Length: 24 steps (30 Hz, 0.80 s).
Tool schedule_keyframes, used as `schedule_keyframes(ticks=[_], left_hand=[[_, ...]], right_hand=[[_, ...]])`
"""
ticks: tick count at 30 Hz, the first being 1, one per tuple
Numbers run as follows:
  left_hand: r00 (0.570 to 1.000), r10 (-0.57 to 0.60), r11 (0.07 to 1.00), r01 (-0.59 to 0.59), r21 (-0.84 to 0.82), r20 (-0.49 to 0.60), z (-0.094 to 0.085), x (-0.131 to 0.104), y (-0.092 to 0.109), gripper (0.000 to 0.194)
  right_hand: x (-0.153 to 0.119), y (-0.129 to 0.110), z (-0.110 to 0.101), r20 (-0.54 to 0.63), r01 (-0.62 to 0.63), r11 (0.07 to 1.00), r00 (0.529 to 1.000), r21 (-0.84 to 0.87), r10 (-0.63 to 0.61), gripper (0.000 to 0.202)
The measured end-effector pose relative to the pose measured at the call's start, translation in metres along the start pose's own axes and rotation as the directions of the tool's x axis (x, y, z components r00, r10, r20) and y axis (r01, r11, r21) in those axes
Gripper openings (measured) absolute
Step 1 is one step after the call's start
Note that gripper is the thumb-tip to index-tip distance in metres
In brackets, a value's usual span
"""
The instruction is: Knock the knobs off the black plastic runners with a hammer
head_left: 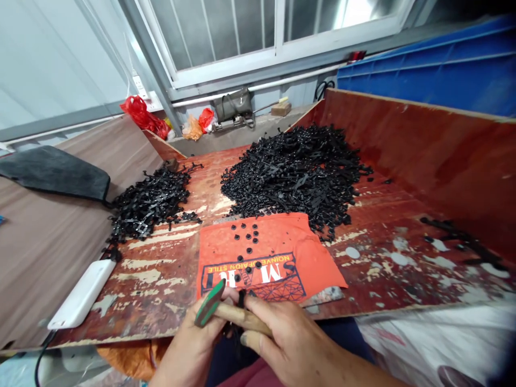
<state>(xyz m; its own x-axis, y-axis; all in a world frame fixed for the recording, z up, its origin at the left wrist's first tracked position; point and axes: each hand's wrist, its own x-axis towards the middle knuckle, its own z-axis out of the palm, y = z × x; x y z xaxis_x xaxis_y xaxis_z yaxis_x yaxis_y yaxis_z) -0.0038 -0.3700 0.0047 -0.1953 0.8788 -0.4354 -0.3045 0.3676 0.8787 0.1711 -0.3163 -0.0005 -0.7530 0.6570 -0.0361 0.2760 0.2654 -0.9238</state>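
Near the table's front edge, my right hand (290, 333) is closed round the wooden handle of a small hammer (244, 318). Its flat head has a green face and points up to the left, in front of my left hand (195, 336). Close against the right fingers, my left hand pinches a dark black plastic piece (241, 298), partly hidden by the fingers and the handle. Just beyond both hands lies an orange printed cloth (322, 263), with several small round black caps (249, 250) scattered over it.
A large heap of black plastic parts (298, 172) stands behind the cloth, and a smaller heap (155, 199) lies left. A white power bank (83, 294) with a cable sits at the left edge. Wooden boards (427, 145) wall the table; a blue crate (435, 67) stands beyond.
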Motion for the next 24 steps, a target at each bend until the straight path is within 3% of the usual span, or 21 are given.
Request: schedule_keyframes(ticks=[5, 8, 12, 17, 18, 21, 24], left_hand=[[0.994, -0.072, 0.989, 0.061, 0.131, 0.082, -0.014, 0.006, -0.001, 0.035], [0.984, -0.098, 0.986, 0.075, 0.149, 0.151, -0.006, 0.003, -0.001, 0.031], [0.978, -0.068, 0.989, 0.041, 0.140, 0.196, 0.006, -0.004, -0.010, 0.026], [0.965, -0.147, 0.963, 0.089, 0.255, 0.218, -0.006, 0.000, -0.009, 0.033], [0.974, -0.128, 0.954, 0.069, 0.291, 0.188, -0.012, 0.004, -0.003, 0.032], [0.995, 0.061, 0.880, -0.090, 0.467, 0.075, -0.028, 0.021, 0.018, 0.027], [0.981, 0.158, 0.757, -0.196, 0.623, 0.116, -0.036, 0.042, 0.031, 0.029]], right_hand=[[-0.007, 0.014, -0.004, -0.056, -0.054, 0.997, 0.997, 0.063, 0.058, 0.029], [-0.005, 0.016, 0.001, -0.101, -0.072, 0.996, 0.992, 0.049, 0.077, 0.008], [-0.001, 0.016, 0.008, -0.171, -0.099, 0.995, 0.980, 0.004, 0.098, 0.019], [-0.003, 0.018, 0.000, -0.121, -0.099, 0.987, 0.986, 0.125, 0.114, 0.010], [-0.005, 0.019, -0.004, -0.111, -0.111, 0.983, 0.986, 0.147, 0.128, 0.009], [-0.014, 0.024, -0.020, -0.148, -0.170, 0.980, 0.972, 0.105, 0.184, 0.035], [-0.028, 0.033, -0.033, -0.229, -0.217, 0.973, 0.954, -0.075, 0.195, 0.041]])
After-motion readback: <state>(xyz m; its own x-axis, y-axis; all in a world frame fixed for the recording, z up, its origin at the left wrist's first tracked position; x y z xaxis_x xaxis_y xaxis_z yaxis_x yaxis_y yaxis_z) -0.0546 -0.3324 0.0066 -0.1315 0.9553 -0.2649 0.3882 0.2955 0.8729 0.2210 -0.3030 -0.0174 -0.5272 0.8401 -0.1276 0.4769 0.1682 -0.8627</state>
